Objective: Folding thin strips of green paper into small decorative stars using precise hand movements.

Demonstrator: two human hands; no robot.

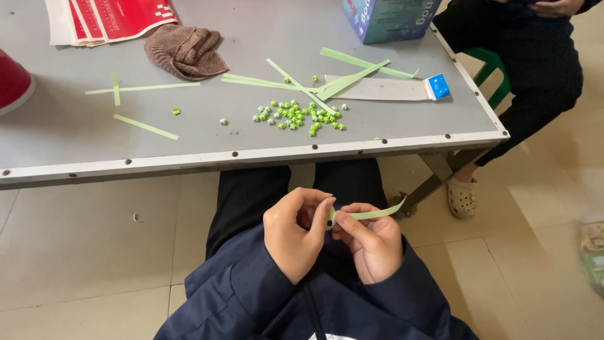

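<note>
just a thin, pale-green paper strip (371,214) (half-folded)

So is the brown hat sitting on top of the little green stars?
No, the hat lies on the table well to the left of the stars, touching none of them.

A green paper strip (371,214) is pinched between the left hand (297,233) and right hand (372,242) above the lap. Small green stars (299,116) and loose strips (277,82) are scattered on the grey table (75,138).
</note>
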